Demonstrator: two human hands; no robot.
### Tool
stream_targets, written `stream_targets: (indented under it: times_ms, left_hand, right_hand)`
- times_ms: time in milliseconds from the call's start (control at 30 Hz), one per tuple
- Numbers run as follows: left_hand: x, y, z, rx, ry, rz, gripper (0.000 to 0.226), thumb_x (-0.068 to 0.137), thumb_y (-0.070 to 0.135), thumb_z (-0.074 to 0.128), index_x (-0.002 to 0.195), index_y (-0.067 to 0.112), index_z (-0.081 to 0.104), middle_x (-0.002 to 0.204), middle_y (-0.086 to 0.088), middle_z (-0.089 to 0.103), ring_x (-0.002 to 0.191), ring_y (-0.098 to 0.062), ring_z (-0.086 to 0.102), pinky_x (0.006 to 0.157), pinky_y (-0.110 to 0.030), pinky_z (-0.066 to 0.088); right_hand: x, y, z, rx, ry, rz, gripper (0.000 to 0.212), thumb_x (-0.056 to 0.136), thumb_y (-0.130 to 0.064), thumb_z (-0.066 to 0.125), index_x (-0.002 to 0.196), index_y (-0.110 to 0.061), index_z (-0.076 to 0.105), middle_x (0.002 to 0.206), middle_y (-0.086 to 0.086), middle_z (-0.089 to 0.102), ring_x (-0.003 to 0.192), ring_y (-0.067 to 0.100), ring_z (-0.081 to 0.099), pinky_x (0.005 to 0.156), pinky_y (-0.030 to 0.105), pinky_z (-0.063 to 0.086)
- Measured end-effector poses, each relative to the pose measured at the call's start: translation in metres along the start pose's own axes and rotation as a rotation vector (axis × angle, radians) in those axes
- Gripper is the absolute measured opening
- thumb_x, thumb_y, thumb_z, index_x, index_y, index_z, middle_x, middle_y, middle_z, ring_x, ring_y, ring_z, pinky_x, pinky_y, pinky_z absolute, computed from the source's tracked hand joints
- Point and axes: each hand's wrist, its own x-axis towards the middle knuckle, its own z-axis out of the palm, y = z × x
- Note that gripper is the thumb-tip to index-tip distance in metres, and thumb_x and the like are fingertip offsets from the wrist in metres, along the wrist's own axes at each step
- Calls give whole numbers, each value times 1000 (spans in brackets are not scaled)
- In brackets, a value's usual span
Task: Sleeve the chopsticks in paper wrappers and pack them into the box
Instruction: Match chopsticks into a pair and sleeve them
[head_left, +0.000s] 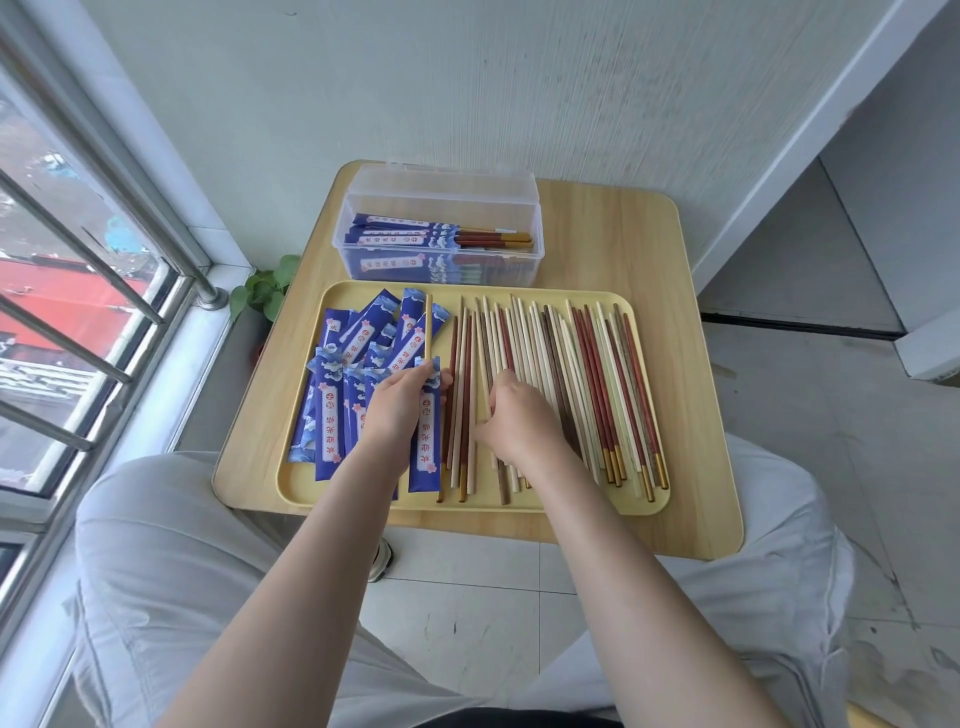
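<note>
Chopsticks (571, 384) spread on tray (519, 506) | left hand (400, 405) grips one pale chopstick (429, 327) | right hand (519, 415) curled, pinching among loose sticks

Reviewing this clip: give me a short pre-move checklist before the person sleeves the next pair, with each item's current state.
1. First chopstick in hand: ok. The left hand holds a pale chopstick pointing away.
2. Second chopstick picked: cannot tell. The right hand has its fingers curled down among the loose chopsticks; its grip is hidden.
3. Wrappers within reach: ok. Blue wrappers lie on the tray's left side.
4. Box open: ok. The clear box has its lid up.
5. Room in box: ok. Sleeved pairs fill only its lower part.
</note>
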Motion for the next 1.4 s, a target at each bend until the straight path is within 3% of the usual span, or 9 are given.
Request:
stream_targets:
  times_ms: [167, 333, 467, 533, 600, 767, 900, 1067, 1400]
  left_hand:
    - [-3, -1, 1, 23, -7, 12, 34, 99, 45, 56, 91, 21, 78, 95, -9, 76, 77, -19, 67, 89, -43, 56]
    - [-2, -2, -1, 21, -48, 24, 33, 100, 45, 55, 97, 22, 78, 82, -1, 74, 72, -16, 70, 76, -36, 59]
    - [-3, -2, -4, 53, -91, 75, 28, 100, 39, 57, 104, 17, 75, 84, -2, 74, 72, -15, 70, 71, -33, 58]
    - [-4, -1, -5, 1, -151, 102, 26, 101, 32, 58, 108, 11, 73, 90, -6, 74, 77, -21, 67, 80, -39, 59]
    - [-7, 1, -5, -11, -208, 133, 24, 102, 25, 56, 110, 7, 69, 91, -8, 73, 75, -21, 66, 77, -36, 59]
    - [-13, 11, 1, 7, -270, 125, 17, 103, 18, 53, 106, 6, 64, 86, -12, 72, 62, -19, 63, 61, -30, 55]
    - [-14, 15, 3, 33, -252, 103, 17, 102, 16, 53, 102, 5, 65, 82, -15, 69, 58, -21, 60, 57, -30, 53]
    - [-14, 15, 3, 112, -242, 114, 20, 100, 16, 51, 98, 4, 66, 74, -13, 67, 54, -23, 54, 55, -31, 50]
    - [-17, 17, 2, 314, -413, 103, 25, 99, 19, 44, 99, -2, 59, 69, -13, 65, 48, -22, 48, 54, -28, 47]
  right_hand:
    - [-1, 0, -6, 75, -8, -3, 46, 92, -15, 68, 127, -7, 41, 77, -1, 50, 58, 10, 49, 45, 20, 34]
    - [-4, 8, -12, 222, -59, -53, 31, 92, -15, 63, 116, -24, 46, 74, -2, 51, 52, 11, 47, 45, 23, 39]
    - [-9, 13, -27, 509, -84, -22, 20, 93, -12, 55, 106, -24, 64, 83, 3, 64, 59, 12, 60, 53, 24, 53]
    - [-10, 12, -41, 690, -87, -25, 25, 96, -6, 48, 104, -18, 68, 89, 8, 72, 71, 21, 71, 69, 39, 63]
    - [-9, 12, -54, 844, -73, -56, 30, 97, -2, 41, 104, -10, 68, 91, 12, 75, 84, 29, 74, 79, 47, 61]
    - [-9, 11, -76, 1164, 2, -193, 27, 99, 5, 38, 108, 0, 63, 96, 21, 75, 87, 34, 73, 71, 35, 59]
    - [-9, 12, -83, 1202, 219, -252, 11, 100, -7, 57, 104, -7, 67, 82, 14, 73, 67, 27, 68, 58, 29, 53]
    - [-1, 17, -90, 1156, 508, -192, 24, 105, -23, 52, 96, -9, 69, 57, -3, 40, 49, 13, 32, 45, 26, 25]
    - [10, 26, -87, 1145, 589, 18, 32, 108, -25, 40, 84, -15, 57, 60, 0, 41, 51, 12, 36, 46, 20, 33]
